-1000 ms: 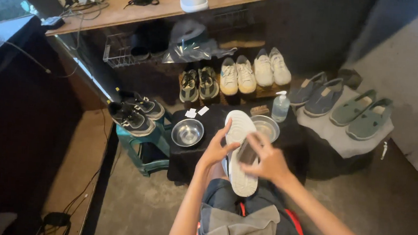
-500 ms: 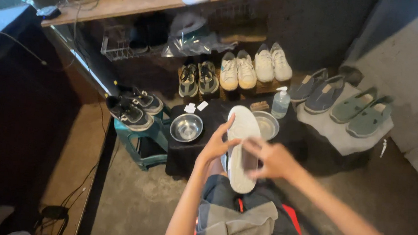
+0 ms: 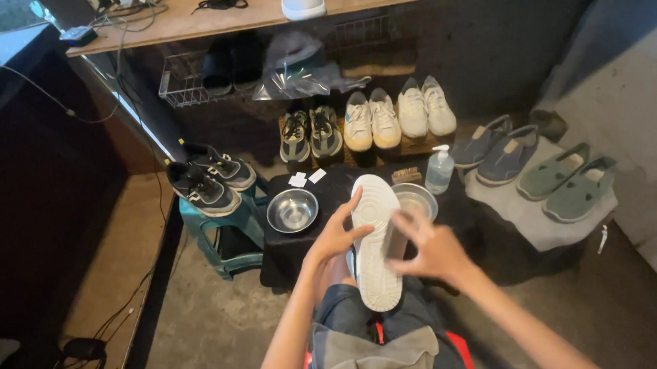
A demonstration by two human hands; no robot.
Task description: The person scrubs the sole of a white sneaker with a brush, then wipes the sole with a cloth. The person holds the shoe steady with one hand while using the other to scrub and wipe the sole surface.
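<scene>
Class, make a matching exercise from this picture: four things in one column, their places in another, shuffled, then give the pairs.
Things:
1 white shoe
2 steel bowl
3 clear pump bottle
4 dark sneakers

Places:
A on the green stool
B sole up, between both hands
C on the black-covered table, left of the shoe
D at the table's far edge, right

Pairs: 1-B, 2-C, 3-D, 4-A

White sneaker (image 3: 374, 240) held sole-up, toe pointing away, over the lap.
</scene>
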